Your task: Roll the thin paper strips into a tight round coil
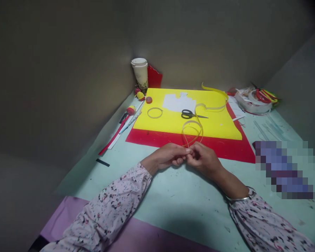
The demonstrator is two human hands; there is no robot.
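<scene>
Between my left hand [172, 154] and my right hand [204, 159], a thin yellow strip [201, 130] is pinched near its crossing, and it bends up into a loop. The fingertips of both hands meet there and partly hide the grip. From the loop the strip's long tail curls away to the back right. Beyond the hands, black-handled scissors [188, 114] lie on a yellow sheet [170, 122], beside a cut piece of white paper [177, 103]. A separate closed ring of strip [154, 117] rests on the sheet's left side.
Under the yellow sheet lies a red sheet [136, 136]. A lidded paper cup [141, 75] stands at the back left. Red and white strips [114, 140] lie at left. A bundle of materials [254, 101] sits back right, and a blurred-out object [283, 169] at right.
</scene>
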